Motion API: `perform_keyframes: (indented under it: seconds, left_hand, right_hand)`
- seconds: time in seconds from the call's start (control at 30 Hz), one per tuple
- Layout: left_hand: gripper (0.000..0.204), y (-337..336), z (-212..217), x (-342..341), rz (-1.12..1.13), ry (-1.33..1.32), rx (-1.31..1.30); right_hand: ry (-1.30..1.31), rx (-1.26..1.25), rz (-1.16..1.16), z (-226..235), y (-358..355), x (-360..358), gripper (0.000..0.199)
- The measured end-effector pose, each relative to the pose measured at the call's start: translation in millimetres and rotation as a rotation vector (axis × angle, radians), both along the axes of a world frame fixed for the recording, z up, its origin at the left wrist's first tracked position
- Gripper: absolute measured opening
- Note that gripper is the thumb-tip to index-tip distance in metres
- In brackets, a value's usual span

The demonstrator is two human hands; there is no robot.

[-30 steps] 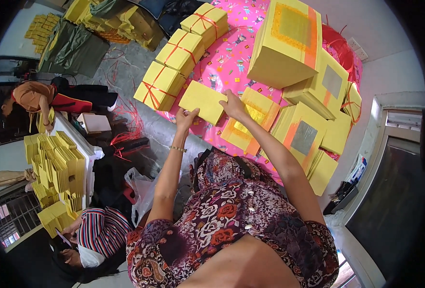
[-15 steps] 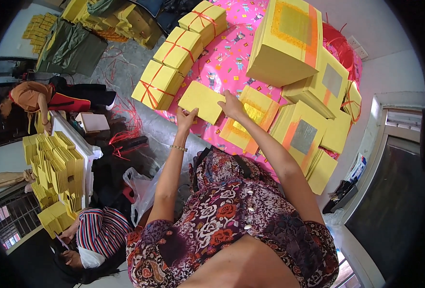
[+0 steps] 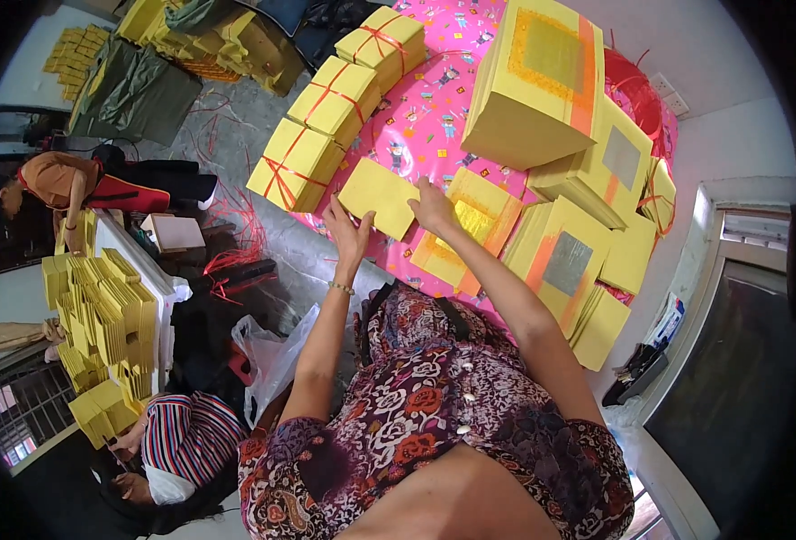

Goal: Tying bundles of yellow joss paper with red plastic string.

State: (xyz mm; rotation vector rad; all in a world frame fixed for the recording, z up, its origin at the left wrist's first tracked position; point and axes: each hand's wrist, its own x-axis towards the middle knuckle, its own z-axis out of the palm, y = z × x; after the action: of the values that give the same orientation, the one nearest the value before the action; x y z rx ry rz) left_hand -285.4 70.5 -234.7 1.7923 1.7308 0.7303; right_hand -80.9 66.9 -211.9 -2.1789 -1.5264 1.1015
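Note:
A yellow rectangular paper stack (image 3: 380, 191) lies on the pink patterned cover in front of me. At its left corner is my left hand (image 3: 349, 232), with fingers and thumb spread apart along the near edge. My right hand (image 3: 433, 209) has its fingers bent against the right edge, gripping the stack there. Just right of it lies a yellow sheet with a shiny gold square and orange bands (image 3: 474, 222), partly behind my right forearm. Red-tied yellow bundles (image 3: 296, 165) stand in a row to the left of the paper stack.
A tall yellow paper pile (image 3: 528, 99) stands at the far right, with silver-square piles (image 3: 567, 261) nearer. Red strings (image 3: 245, 243) litter the grey floor. On the left, two people work beside a white table (image 3: 166, 297) heaped with folded yellow paper (image 3: 101, 306). A plastic bag (image 3: 272, 360) hangs near my left arm.
My left hand's fingers have spread wider and moved up along the left corner of the paper stack. The right hand stays at the right edge. The person at the upper left has shifted an arm.

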Motion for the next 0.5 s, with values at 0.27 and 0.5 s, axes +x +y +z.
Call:
perform_keyframes:
  seconds: [0.27,0.5]
  left_hand:
    - [0.090,6,-18,-6,-0.150,0.071,0.113]
    - [0.070,1,-8,7,-0.188,0.327,0.238]
  right_hand:
    - [-0.010,0.019,-0.012,-4,-2,-1,0.042]
    - [-0.123,0.414,0.004,-2,-17,3,0.039]
